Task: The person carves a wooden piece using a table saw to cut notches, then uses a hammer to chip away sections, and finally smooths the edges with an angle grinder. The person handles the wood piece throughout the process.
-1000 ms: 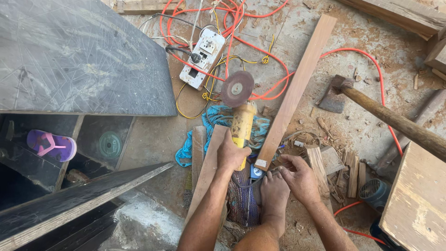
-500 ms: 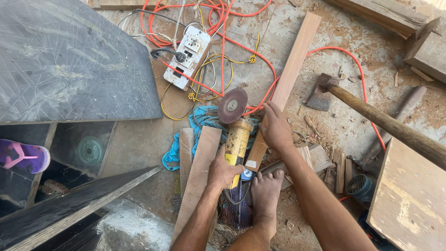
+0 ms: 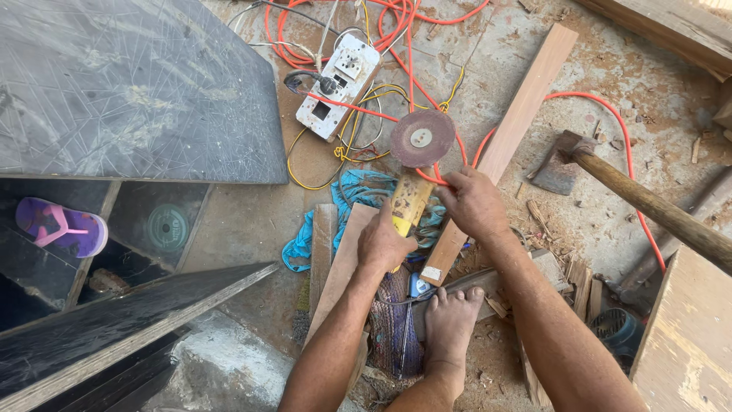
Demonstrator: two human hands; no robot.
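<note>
My left hand [image 3: 383, 244] grips the yellow body of an angle grinder [image 3: 410, 200], whose maroon sanding disc [image 3: 422, 138] faces up toward the top of the view. My right hand [image 3: 474, 201] rests on a long reddish wooden plank [image 3: 526, 111] that runs diagonally up to the right, fingers curled near the orange cable [image 3: 465, 152]. My bare foot [image 3: 450, 324] presses down on wood pieces below the plank's near end. A second narrower board [image 3: 343, 259] lies under my left forearm.
A white power strip [image 3: 339, 84] sits among orange and yellow cables at top centre. An axe [image 3: 560, 160] with a long wooden handle [image 3: 663, 210] lies right. A dark scratched panel [image 3: 130, 91] covers the left; a purple sandal [image 3: 61, 227] lies below it. Teal cloth [image 3: 358, 191] lies beneath the grinder.
My right hand moved from the plank's near end up along it to beside the grinder's disc. The view shifted slightly closer. My left hand kept hold of the grinder.
</note>
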